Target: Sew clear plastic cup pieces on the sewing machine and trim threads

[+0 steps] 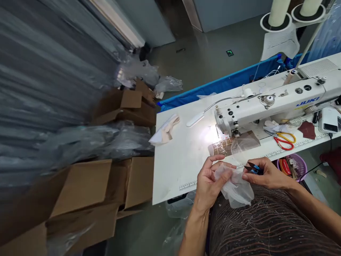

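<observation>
Sheer white fabric piece [238, 193] hangs gathered and creased between our hands, just off the near edge of the smooth white tabletop [170, 167]. We judge it light, limp and easily snagged, best held by a bunched edge. Our left hand [211, 177] pinches it between thumb and fingers, index half extended; our right hand [263, 174] is curled around small black-and-blue snips [255, 169], and we cannot tell whether it touches the cloth. Beyond stand a glossy white metal sewing machine [282, 105] and, outward left, stiff brown cardboard boxes [82, 185].
</observation>
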`<state>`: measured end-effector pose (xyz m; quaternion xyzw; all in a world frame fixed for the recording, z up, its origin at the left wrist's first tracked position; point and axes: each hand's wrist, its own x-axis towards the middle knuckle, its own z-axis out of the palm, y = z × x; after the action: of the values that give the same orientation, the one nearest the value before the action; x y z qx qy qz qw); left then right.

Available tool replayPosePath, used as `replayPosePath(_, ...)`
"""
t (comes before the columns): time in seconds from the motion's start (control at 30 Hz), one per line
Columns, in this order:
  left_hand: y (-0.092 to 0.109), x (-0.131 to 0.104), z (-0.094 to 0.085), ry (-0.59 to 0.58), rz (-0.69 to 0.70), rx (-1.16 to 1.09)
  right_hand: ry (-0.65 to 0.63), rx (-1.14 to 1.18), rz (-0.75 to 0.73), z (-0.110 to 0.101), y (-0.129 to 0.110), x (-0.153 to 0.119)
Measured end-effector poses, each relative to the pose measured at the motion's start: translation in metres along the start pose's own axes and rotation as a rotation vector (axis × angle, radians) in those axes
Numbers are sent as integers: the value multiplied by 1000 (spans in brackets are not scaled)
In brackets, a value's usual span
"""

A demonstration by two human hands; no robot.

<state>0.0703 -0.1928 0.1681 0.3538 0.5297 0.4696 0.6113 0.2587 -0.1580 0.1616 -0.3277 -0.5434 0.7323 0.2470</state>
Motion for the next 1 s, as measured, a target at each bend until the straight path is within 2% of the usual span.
replayPosePath(0.17,8,5,20,-79,18,121,107,-14,-60,-10,-1,-18)
replayPosePath(0.3,16,7,30,-141,1,180,223,-28,-148,-15,-6,-20)
replayPosePath(0.43,18,8,35,-155,-20,194,182,-44,-139,-13,-10,-12)
replayPosePath(0.57,17,9,34,-129,-45,213,164,-7,-119,-10,-8,-3)
replayPosePath(0.77,16,9,26,-84,-128,186,318,-48,-50,-12,2,-5)
replayPosePath(0.9,10,12,17,-44,-141,161,298,-235,39,-9,13,-10)
replayPosePath(1.0,5,16,13,-15,-149,142,275,-442,10,-5,20,-8)
